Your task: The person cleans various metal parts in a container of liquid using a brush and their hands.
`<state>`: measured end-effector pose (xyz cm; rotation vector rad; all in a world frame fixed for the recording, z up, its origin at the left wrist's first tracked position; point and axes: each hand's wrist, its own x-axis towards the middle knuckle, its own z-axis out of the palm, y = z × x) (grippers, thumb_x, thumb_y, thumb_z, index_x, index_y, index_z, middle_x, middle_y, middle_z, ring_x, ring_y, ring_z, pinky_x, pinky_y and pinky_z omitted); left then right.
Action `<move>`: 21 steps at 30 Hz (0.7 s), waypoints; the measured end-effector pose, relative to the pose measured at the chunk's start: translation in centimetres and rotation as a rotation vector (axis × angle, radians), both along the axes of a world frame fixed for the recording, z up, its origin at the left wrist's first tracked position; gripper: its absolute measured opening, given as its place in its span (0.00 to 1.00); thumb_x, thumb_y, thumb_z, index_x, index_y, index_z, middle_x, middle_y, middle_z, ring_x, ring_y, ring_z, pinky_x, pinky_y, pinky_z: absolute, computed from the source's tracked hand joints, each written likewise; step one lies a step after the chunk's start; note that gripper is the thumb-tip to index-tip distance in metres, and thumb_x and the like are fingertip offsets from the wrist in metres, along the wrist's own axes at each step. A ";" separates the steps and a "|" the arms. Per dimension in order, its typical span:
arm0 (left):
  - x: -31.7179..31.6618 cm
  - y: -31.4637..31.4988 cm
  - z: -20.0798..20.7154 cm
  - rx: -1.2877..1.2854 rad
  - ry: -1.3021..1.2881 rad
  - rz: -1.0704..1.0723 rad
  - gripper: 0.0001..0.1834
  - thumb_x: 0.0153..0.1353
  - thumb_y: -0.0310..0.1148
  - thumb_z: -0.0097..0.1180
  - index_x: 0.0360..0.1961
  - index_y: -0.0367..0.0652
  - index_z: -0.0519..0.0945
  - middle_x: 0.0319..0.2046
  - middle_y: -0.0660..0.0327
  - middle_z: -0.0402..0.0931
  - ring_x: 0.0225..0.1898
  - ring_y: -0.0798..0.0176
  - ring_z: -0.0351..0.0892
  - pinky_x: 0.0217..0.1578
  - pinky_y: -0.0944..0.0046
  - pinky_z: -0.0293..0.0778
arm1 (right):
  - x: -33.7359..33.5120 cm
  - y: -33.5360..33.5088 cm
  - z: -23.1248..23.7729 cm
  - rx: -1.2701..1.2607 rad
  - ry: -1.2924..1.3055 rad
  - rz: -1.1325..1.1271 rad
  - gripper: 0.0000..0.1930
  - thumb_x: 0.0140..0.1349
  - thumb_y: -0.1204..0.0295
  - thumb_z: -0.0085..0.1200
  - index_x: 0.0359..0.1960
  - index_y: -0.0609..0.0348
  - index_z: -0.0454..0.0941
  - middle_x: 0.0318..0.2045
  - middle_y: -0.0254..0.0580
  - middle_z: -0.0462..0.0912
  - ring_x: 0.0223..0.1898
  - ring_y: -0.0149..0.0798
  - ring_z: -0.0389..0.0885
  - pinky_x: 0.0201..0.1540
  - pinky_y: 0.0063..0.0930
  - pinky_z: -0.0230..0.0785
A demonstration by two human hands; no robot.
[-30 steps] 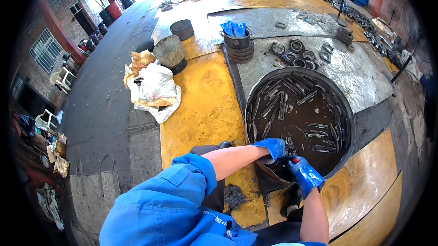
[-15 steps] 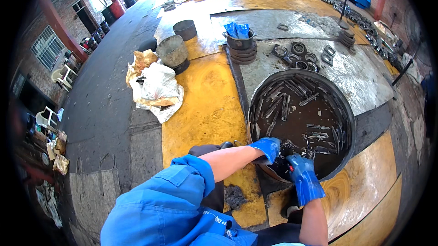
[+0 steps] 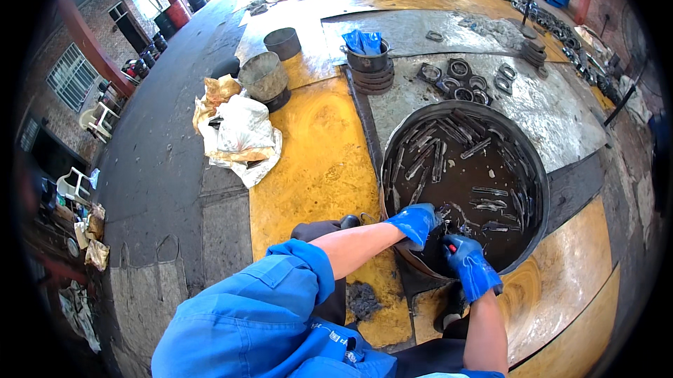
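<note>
Both my hands wear blue rubber gloves and work over the near part of a big round tub [image 3: 541, 192] of dark brown liquid [image 3: 459, 178]. My left hand [image 3: 416, 226] is closed at the tub's near-left side, with a dark wet piece [image 3: 443, 214] at its fingertips; its kind is unclear. Just to the right, my right hand [image 3: 468, 260] is wrapped round a tool whose red end [image 3: 452, 248] shows by the thumb; the rest is hidden. Long dark strips [image 3: 438, 161] lie in the liquid and lean along the wall. Several shorter shiny strips [image 3: 489, 203] lie right of my hands.
Beyond the tub, several black metal rings [image 3: 459, 68] lie on a metal sheet. A pot with a blue bag [image 3: 364, 45] stands on stacked rings. White sacks [image 3: 244, 129] and an open metal drum [image 3: 264, 77] are on the left. A stand fan [image 3: 531, 0] stands at the back right.
My left hand has moved slightly right and up, and the dark piece shows more clearly at its fingertips. My right hand has shifted a little right and down, away from it.
</note>
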<state>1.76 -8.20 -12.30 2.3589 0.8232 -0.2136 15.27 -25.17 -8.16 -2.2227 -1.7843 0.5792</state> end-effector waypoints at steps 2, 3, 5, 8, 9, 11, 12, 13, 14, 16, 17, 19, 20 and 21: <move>-0.1 -0.2 2.8 -0.086 0.028 0.067 0.21 0.30 0.29 0.73 0.34 0.45 0.88 0.34 0.50 0.85 0.37 0.47 0.86 0.37 0.55 0.82 | -0.3 -0.3 1.2 -0.056 -0.075 0.125 0.16 0.60 0.65 0.58 0.50 0.44 0.83 0.49 0.46 0.85 0.49 0.52 0.84 0.52 0.45 0.77; -0.1 -0.1 2.6 -0.111 0.058 0.078 0.22 0.29 0.30 0.74 0.34 0.45 0.87 0.34 0.50 0.85 0.38 0.47 0.86 0.37 0.55 0.82 | -0.5 -0.4 1.2 -0.056 -0.073 0.126 0.16 0.60 0.65 0.58 0.50 0.44 0.83 0.49 0.46 0.85 0.49 0.52 0.84 0.52 0.45 0.77; -0.3 0.4 1.5 -0.058 0.122 -0.007 0.24 0.28 0.31 0.75 0.35 0.45 0.87 0.35 0.51 0.86 0.38 0.47 0.86 0.37 0.56 0.83 | -1.0 -0.4 1.2 0.140 -0.293 0.353 0.16 0.53 0.69 0.62 0.46 0.48 0.82 0.51 0.49 0.83 0.43 0.53 0.86 0.44 0.46 0.79; 0.5 0.6 0.3 -0.066 0.218 -0.097 0.26 0.29 0.32 0.75 0.37 0.46 0.87 0.37 0.51 0.86 0.39 0.48 0.86 0.39 0.57 0.83 | -1.0 -0.4 1.2 0.237 -0.357 0.434 0.20 0.47 0.72 0.63 0.45 0.49 0.81 0.51 0.48 0.80 0.40 0.50 0.86 0.39 0.47 0.77; 0.9 0.6 -0.1 -0.104 0.252 -0.090 0.26 0.29 0.32 0.75 0.38 0.46 0.87 0.37 0.51 0.86 0.39 0.48 0.86 0.39 0.58 0.83 | -0.8 -0.4 1.0 0.238 -0.356 0.438 0.20 0.47 0.72 0.63 0.45 0.49 0.81 0.51 0.48 0.80 0.40 0.50 0.86 0.39 0.47 0.77; 1.8 0.4 -0.7 -0.110 0.275 -0.051 0.26 0.30 0.33 0.75 0.38 0.46 0.87 0.37 0.52 0.86 0.40 0.49 0.87 0.40 0.58 0.83 | -0.1 -0.4 0.5 0.330 -0.377 0.412 0.21 0.45 0.73 0.63 0.45 0.49 0.81 0.49 0.46 0.80 0.40 0.49 0.85 0.38 0.46 0.77; 2.0 0.3 -1.1 -0.138 0.253 0.021 0.26 0.31 0.34 0.75 0.39 0.46 0.87 0.37 0.51 0.86 0.41 0.49 0.87 0.41 0.58 0.83 | 0.0 -0.3 0.3 0.378 -0.386 0.398 0.21 0.44 0.73 0.63 0.45 0.49 0.81 0.47 0.45 0.81 0.40 0.48 0.85 0.38 0.45 0.77; 2.2 0.3 -1.4 -0.166 0.228 0.094 0.25 0.32 0.34 0.75 0.39 0.46 0.87 0.37 0.51 0.86 0.41 0.49 0.87 0.42 0.58 0.83 | 0.1 -0.3 0.3 0.360 -0.388 0.365 0.21 0.44 0.74 0.63 0.45 0.48 0.81 0.47 0.45 0.80 0.40 0.48 0.85 0.38 0.45 0.77; 2.7 -0.1 -1.2 -0.198 0.195 0.158 0.25 0.33 0.35 0.75 0.40 0.46 0.87 0.37 0.51 0.86 0.41 0.50 0.87 0.42 0.58 0.83 | 0.4 -0.6 0.1 0.353 -0.390 0.361 0.21 0.44 0.74 0.63 0.45 0.48 0.81 0.47 0.45 0.80 0.40 0.48 0.85 0.38 0.45 0.77; 2.8 -0.5 -1.1 -0.146 0.067 0.089 0.26 0.37 0.37 0.75 0.42 0.45 0.87 0.40 0.49 0.85 0.44 0.48 0.87 0.44 0.56 0.83 | 1.2 -1.1 -0.5 0.352 -0.348 0.239 0.21 0.45 0.75 0.62 0.45 0.45 0.81 0.47 0.44 0.80 0.40 0.49 0.85 0.38 0.45 0.77; 2.7 -0.4 -1.8 -0.145 0.073 0.096 0.26 0.37 0.37 0.75 0.42 0.45 0.87 0.40 0.49 0.85 0.44 0.48 0.87 0.44 0.56 0.83 | 1.1 -1.0 -0.7 0.354 -0.341 0.245 0.21 0.45 0.75 0.62 0.45 0.45 0.81 0.47 0.44 0.80 0.40 0.49 0.85 0.38 0.45 0.77; 1.9 0.3 -3.5 -0.048 0.196 -0.029 0.27 0.38 0.39 0.76 0.43 0.45 0.86 0.41 0.48 0.85 0.47 0.48 0.86 0.44 0.55 0.83 | 0.5 -0.6 -1.4 0.379 -0.126 0.087 0.18 0.50 0.76 0.61 0.46 0.47 0.84 0.45 0.46 0.84 0.44 0.52 0.85 0.45 0.44 0.78; 2.1 0.2 -3.4 -0.019 0.229 -0.080 0.27 0.39 0.40 0.76 0.44 0.45 0.86 0.42 0.47 0.85 0.48 0.48 0.86 0.44 0.55 0.83 | 0.6 -0.7 -1.7 0.380 -0.030 0.001 0.17 0.53 0.76 0.60 0.46 0.48 0.85 0.44 0.47 0.85 0.45 0.53 0.85 0.49 0.43 0.78; 2.1 0.1 -3.2 -0.050 0.153 0.050 0.27 0.37 0.38 0.76 0.43 0.45 0.86 0.41 0.47 0.85 0.48 0.48 0.86 0.44 0.56 0.83 | 0.3 -0.8 -2.1 0.310 0.106 -0.151 0.14 0.59 0.72 0.61 0.48 0.46 0.86 0.45 0.46 0.87 0.49 0.47 0.86 0.53 0.38 0.77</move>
